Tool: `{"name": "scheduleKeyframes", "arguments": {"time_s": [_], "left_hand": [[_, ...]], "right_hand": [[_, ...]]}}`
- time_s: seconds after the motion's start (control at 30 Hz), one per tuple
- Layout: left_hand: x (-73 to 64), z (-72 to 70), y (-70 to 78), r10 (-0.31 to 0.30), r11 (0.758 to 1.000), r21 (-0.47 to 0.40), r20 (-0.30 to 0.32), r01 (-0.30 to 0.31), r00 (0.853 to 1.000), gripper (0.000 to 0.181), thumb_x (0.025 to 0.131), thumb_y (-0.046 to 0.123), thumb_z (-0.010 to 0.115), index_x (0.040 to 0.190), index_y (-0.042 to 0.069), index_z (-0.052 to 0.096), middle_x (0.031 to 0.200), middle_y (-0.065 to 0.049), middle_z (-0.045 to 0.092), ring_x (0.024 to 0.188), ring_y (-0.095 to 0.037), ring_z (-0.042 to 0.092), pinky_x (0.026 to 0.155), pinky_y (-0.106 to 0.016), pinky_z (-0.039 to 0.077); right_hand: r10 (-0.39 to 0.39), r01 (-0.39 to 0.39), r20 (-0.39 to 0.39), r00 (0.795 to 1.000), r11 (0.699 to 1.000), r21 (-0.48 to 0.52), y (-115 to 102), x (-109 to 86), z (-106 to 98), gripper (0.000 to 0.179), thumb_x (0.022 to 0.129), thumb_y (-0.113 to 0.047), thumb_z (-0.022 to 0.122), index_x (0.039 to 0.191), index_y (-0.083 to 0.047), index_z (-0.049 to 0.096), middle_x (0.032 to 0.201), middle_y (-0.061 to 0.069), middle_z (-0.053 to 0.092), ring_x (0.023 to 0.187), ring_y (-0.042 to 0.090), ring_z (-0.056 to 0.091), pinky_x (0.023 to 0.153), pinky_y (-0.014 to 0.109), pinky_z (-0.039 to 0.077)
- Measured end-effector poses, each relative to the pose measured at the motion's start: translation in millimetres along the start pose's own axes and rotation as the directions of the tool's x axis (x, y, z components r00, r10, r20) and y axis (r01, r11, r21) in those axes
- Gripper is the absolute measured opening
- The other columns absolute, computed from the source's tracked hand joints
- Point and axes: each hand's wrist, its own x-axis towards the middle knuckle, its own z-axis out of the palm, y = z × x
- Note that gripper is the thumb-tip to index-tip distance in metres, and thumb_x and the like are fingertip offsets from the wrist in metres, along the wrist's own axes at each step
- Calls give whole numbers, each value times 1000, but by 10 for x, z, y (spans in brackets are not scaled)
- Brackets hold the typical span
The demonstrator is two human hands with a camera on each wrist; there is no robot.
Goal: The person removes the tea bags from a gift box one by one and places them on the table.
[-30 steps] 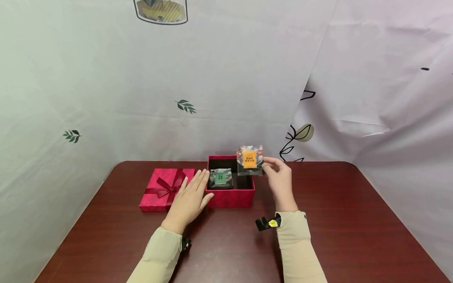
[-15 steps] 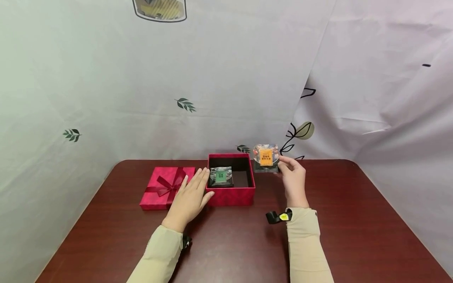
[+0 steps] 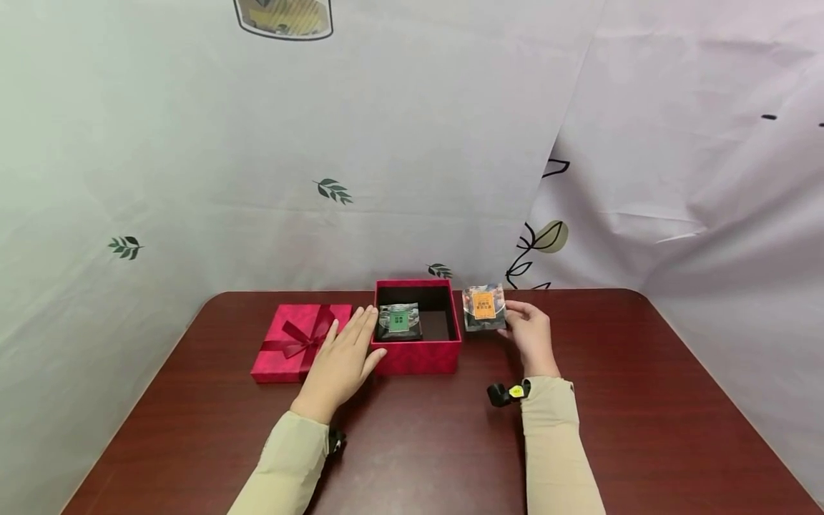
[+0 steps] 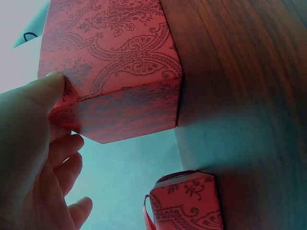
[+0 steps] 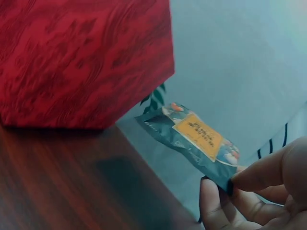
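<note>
My right hand [image 3: 530, 336] pinches the right edge of a small flat sachet [image 5: 192, 136] with an orange label. In the right wrist view the sachet hangs above the table, beside the red box [image 5: 86, 62]. My left hand [image 3: 339, 365] lies against the left side of that box [image 3: 417, 357], fingers straight; the left wrist view shows its thumb touching the front corner [image 4: 55, 81]. The box stands lidless on the table, dark inside. A second sachet [image 3: 399, 322] with a green label rests in its left half.
A red lid [image 3: 299, 343] with a ribbon bow lies on the table left of the box, partly behind my left hand. The brown table [image 3: 412, 443] meets a pale printed cloth [image 3: 412, 143] at its back edge.
My right hand has carried the orange-labelled sachet from over the box out to its right, then lowered it slightly. My left hand has stayed at the box's side.
</note>
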Motion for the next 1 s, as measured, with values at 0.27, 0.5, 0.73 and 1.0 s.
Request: {"name": "scheduleKeyframes", "arguments": {"time_s": [0.27,0.5,0.73,1.0], "left_hand": [[-4,1,-5,-3,1000,-5,6,3,1000,74,100,39,63,158,5,34,162,-13,35,151,-29,29,121,-58,21],[-8,0,-4,-2,1000,-9,2,2,1000,73,100,39,63,158,4,34,162,-13,35,151,-29,30,121,-59,21],[-11,-2,-4,-7,1000,-19,6,7,1000,73,100,39,63,157,4,35,162,-13,35,151,-28,28,121,-59,21],[-7,1,-8,-8,1000,-21,10,8,1000,74,100,39,63,158,5,34,162,-13,34,152,-28,28,121,-59,21]], "right_hand": [[53,-48,64,997,996,-78,150,28,23,34,103,-1,49,135,9,57,129,29,61,93,17,64,69,22,59],[67,-55,99,993,991,-124,194,-2,39,33,103,0,49,133,11,57,125,31,61,101,27,66,71,24,60],[38,-16,85,996,969,-248,216,10,43,29,99,4,53,126,11,63,115,30,66,79,19,69,65,25,59],[-25,50,69,997,921,-387,227,33,49,26,95,3,58,117,8,69,102,23,73,68,15,68,63,28,59]]}}
